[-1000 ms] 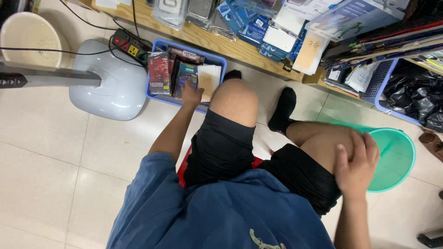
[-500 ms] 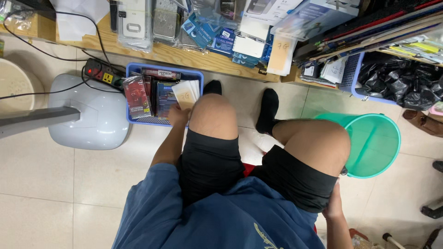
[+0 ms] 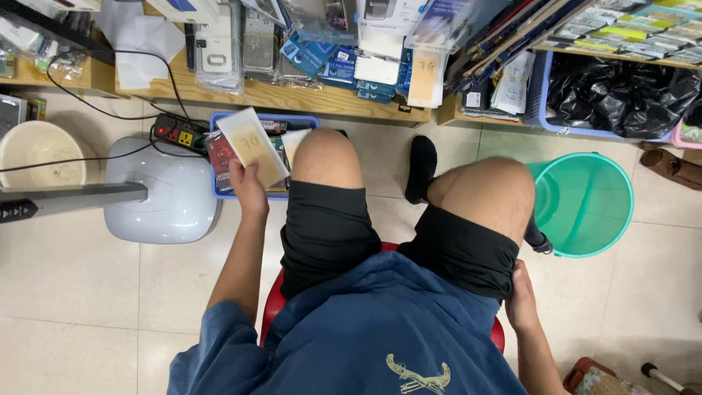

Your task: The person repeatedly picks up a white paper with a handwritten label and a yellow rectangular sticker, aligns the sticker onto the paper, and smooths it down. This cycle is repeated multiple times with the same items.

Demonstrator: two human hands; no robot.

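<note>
my left hand (image 3: 247, 192) pinched a pale flat packet (image 3: 253, 146), lifted just above the blue basket (image 3: 216, 192) by the floor shelf's front edge (picking step, i judged). my right hand (image 3: 521, 298) lay curled against my thigh. next called for carrying it clear.

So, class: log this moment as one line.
left hand: holds flat yellowish packet | over blue plastic basket | right hand: on thigh

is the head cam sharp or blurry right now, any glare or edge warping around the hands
Head view: mostly sharp, lit evenly from overhead with soft shadows only; the left hand and the pale packet it holds read clearly. Mild glare on the glossy floor tiles and on the white fan base. The wide lens bows the wooden shelf edge. The right hand is sharp against the black shorts.
</note>
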